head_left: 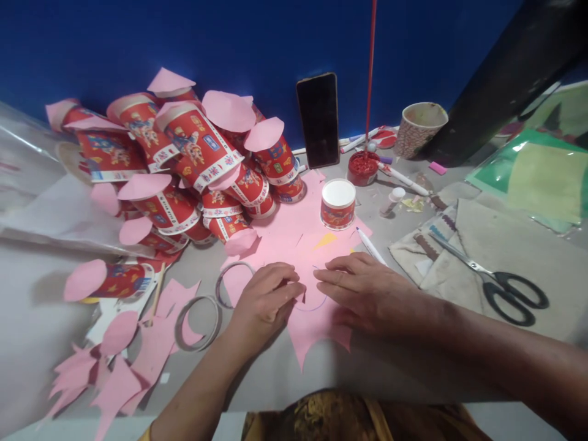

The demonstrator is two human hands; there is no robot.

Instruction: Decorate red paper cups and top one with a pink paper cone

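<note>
A sheet of pink paper (316,327) with cut, jagged edges lies on the table, and part of a drawn purple curve shows on it between my hands. My left hand (269,297) is at the left of the curve, its thumb and fingers drawn together at a bit of the paper. Stretched fingers of my right hand (362,288) rest flat at the curve's right side. Just beyond lie a white marker (371,246) and a yellow paper scrap (326,240). A short red paper cup piece (338,208) stands upside down on the pink paper.
Several red paper cups (197,147) with pink paper tops are piled at left. Tape rolls (198,324) and pink scraps (151,355) lie nearer. Behind stand a phone (318,119), a red paint pot (362,174) and a patterned cup (419,131). Scissors (500,288) rest on cloth (482,239).
</note>
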